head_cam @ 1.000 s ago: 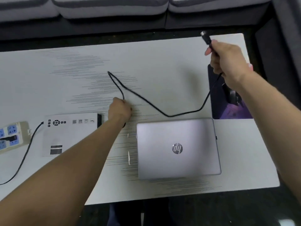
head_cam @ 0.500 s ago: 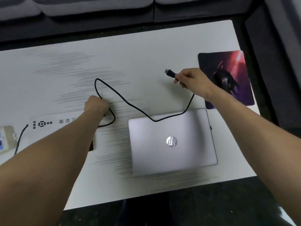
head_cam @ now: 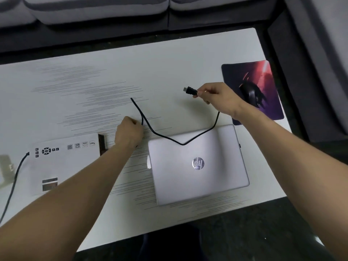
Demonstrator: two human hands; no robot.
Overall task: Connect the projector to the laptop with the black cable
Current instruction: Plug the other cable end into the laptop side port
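Observation:
A white projector (head_cam: pixel 62 162) lies flat on the left of the white table (head_cam: pixel 169 68), its dark right side facing the laptop. The silver laptop (head_cam: pixel 197 164) lies closed at centre right. The black cable (head_cam: pixel 163 137) runs in a loop across the table and over the laptop's far edge. My right hand (head_cam: pixel 214 97) grips the cable just behind its plug (head_cam: pixel 190 90), held above the table beyond the laptop. My left hand (head_cam: pixel 130 131) is closed on the cable's other part, between the projector's right side and the laptop; that end is hidden in the fist.
A dark mouse (head_cam: pixel 251 95) sits on a red and purple mouse pad (head_cam: pixel 263 102) at the right. A separate black lead (head_cam: pixel 15 179) leaves the projector's left side toward a power strip (head_cam: pixel 4 170). A grey sofa (head_cam: pixel 113 12) lines the far side.
My right hand came down from high at the far right to a spot beyond the laptop, carrying the plug. The cable loop narrowed and its slack now crosses the laptop lid.

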